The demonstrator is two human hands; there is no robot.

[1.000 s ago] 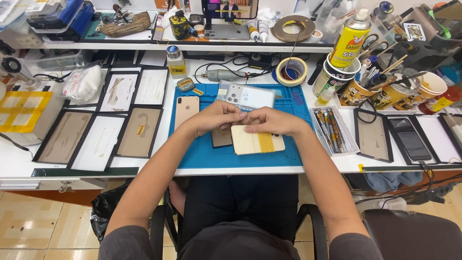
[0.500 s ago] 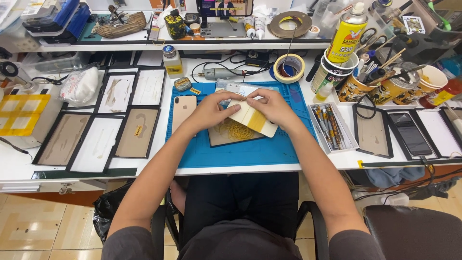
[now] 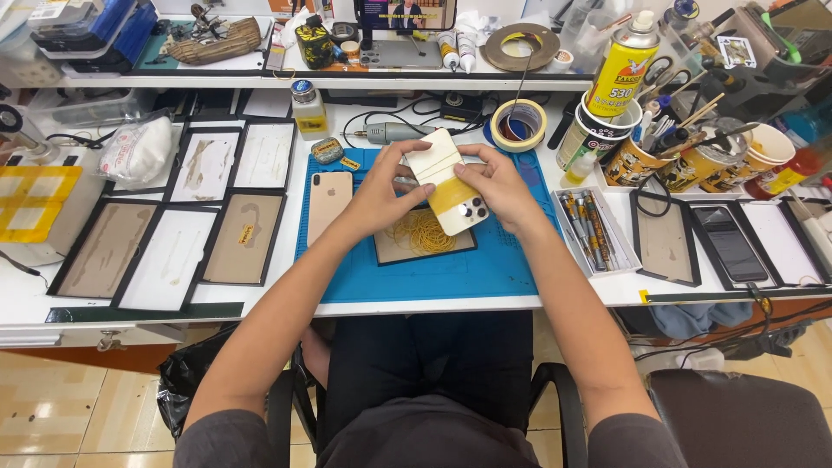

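Note:
My left hand point(image 3: 382, 189) and my right hand point(image 3: 497, 183) both grip a white phone point(image 3: 446, 182), back side up, with a yellow band across it and its camera cluster toward me. It is lifted above the blue work mat point(image 3: 416, 264). Under it on the mat lies a small dark tray point(image 3: 423, 236) with several yellow rubber bands. A gold phone point(image 3: 329, 204) lies face down on the mat just left of my left hand.
Several black-framed screen panels point(image 3: 169, 225) lie on the table at left, with more panels and a dark phone point(image 3: 732, 243) at right. A tool tray point(image 3: 589, 230) sits beside the mat. Tape rolls point(image 3: 518, 124), a spray can point(image 3: 622, 65) and cups of tools point(image 3: 685, 147) stand behind.
Both hands have lifted the white phone off the mat and turned it, which uncovers the tray of rubber bands beneath. The view has shifted slightly.

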